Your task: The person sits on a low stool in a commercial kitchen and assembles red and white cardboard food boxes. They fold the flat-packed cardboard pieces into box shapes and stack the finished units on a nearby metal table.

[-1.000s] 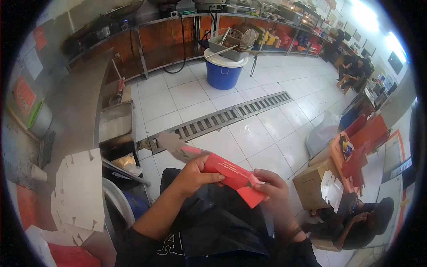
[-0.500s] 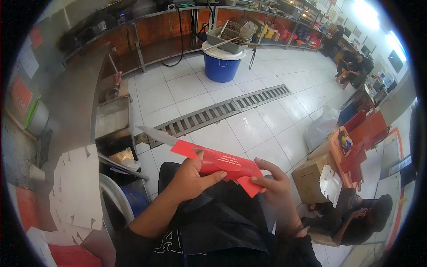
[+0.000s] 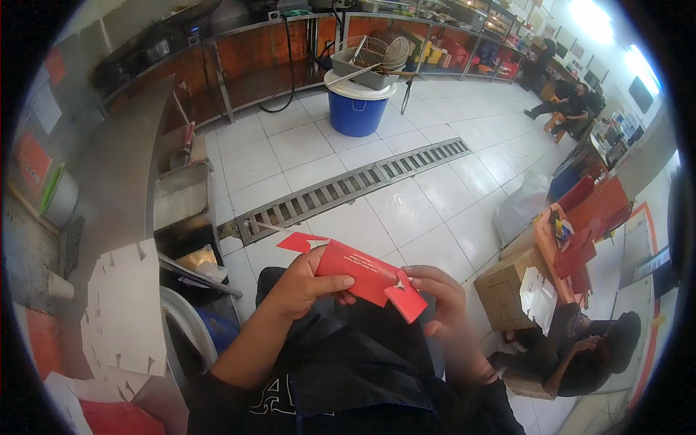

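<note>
A: One pale card sheet (image 3: 123, 312) with notched edges stands at the far left. What lies to the right of it?

B: The left hand (image 3: 301, 290), closed on a red card carton (image 3: 355, 272). Its thumb presses the near face and its fingers go behind.

A: So where is the carton, exactly?

B: Up in the air above the person's lap, between the two hands, tilted down toward the right. A loose flap juts from its left end, and another hangs folded at its right end.

A: How would it handle?

B: Light, I'd judge, and springy: stiff along the flat panel, weak at the creases. The printed face may be a little slick, and a hard squeeze could buckle it. The broad panel near a fold looks the best hold; the flaps would bend away.

A: And the right hand (image 3: 441, 293)?

B: Loosely curved, with fingertips at the right-end flap. I can't tell whether it pinches the card or only touches it.

A: Farther right?

B: A brown cardboard box (image 3: 504, 308) on the floor, a white card piece (image 3: 538, 299) against it, then red card pieces (image 3: 576, 264) beyond.
</note>
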Motion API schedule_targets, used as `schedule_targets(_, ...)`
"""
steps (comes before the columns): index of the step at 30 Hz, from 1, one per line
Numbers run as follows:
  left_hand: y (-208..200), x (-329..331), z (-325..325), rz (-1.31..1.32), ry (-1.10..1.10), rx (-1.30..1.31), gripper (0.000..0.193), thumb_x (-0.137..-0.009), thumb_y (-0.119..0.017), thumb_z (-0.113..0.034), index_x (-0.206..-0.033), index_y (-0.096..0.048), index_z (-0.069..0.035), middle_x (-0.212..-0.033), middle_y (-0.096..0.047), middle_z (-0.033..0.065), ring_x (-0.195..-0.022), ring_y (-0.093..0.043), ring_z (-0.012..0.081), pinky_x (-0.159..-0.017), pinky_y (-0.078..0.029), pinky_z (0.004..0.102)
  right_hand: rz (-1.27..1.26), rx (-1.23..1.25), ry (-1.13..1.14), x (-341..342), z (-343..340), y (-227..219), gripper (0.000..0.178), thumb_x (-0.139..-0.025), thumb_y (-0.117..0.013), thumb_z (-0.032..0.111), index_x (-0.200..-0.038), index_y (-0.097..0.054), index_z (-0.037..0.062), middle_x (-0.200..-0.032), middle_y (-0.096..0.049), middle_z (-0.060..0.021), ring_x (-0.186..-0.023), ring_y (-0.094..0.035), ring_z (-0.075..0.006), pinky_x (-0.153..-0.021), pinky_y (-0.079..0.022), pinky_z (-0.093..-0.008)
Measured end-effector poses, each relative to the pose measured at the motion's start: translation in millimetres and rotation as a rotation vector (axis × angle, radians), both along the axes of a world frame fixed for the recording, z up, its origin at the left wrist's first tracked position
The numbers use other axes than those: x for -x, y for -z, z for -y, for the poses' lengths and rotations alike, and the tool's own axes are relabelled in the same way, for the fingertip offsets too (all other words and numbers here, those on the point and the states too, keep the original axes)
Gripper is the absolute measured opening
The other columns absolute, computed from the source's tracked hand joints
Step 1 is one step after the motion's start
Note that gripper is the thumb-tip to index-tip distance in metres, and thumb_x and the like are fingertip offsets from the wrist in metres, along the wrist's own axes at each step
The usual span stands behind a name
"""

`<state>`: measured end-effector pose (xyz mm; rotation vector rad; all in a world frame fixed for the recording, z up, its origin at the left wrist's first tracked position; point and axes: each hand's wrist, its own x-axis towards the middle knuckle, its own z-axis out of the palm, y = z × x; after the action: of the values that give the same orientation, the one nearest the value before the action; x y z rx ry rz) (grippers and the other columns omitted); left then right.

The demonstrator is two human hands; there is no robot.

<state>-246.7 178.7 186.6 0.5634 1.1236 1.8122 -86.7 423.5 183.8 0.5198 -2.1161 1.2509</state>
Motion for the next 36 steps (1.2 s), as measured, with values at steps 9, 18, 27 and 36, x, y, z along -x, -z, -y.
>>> schedule_targets(9, 5.5, -22.8, -16.6, -0.228, -0.190, 0.039, 0.047, -0.093, -0.074, -0.005, -0.135, -0.053, 0.000, -0.117, -0.070, 0.0097, -0.099, -0.071, 0.0176, -0.085, -0.059, 0.0336, 0.108, -0.231, 0.118, -4.0, 4.2, -1.4, 0.040, -0.085, -0.078, 0.040, -0.119, -0.076, 0.0205, -0.142, -0.057, -0.0233, -0.123, -0.063, -0.0402, -0.101, -0.053, -0.0468)
schedule_targets(18, 10.7, -17.1, -10.0, -0.020, -0.131, -0.034, 0.042, -0.095, -0.073, -0.004, -0.132, -0.054, -0.002, -0.116, -0.072, 0.0086, -0.104, -0.070, 0.0188, -0.083, -0.061, 0.0352, 0.106, -0.428, 0.062, -3.6, 1.0, -19.7, 0.043, -0.077, -0.086, 0.033, -0.118, -0.076, 0.0239, -0.143, -0.058, -0.0201, -0.120, -0.065, -0.0391, -0.098, -0.054, -0.0457)
schedule_targets(27, 5.7, -25.3, -11.5, -0.119, -0.176, 0.089, 0.040, -0.096, -0.073, -0.006, -0.130, -0.052, 0.002, -0.113, -0.072, 0.0114, -0.095, -0.072, 0.0163, -0.081, -0.060, 0.0312, 0.114, -0.394, 0.158, 0.5, 8.0, -7.8, 0.050, -0.072, -0.089, 0.031, -0.121, -0.077, 0.0271, -0.142, -0.060, -0.0214, -0.120, -0.066, -0.0372, -0.094, -0.056, -0.0434)
schedule_targets(36, -3.8, -43.8, -14.2, -0.300, -0.250, 0.052, 0.043, -0.099, -0.071, -0.008, -0.133, -0.048, 0.004, -0.115, -0.069, 0.0098, -0.098, -0.071, 0.0144, -0.087, -0.059, 0.0307, 0.000, -0.197, 0.130, -0.3, 11.2, 19.5, 0.051, -0.073, -0.090, 0.030, -0.121, -0.077, 0.0203, -0.146, -0.054, -0.0284, -0.129, -0.061, -0.0443, -0.103, -0.053, -0.0475)
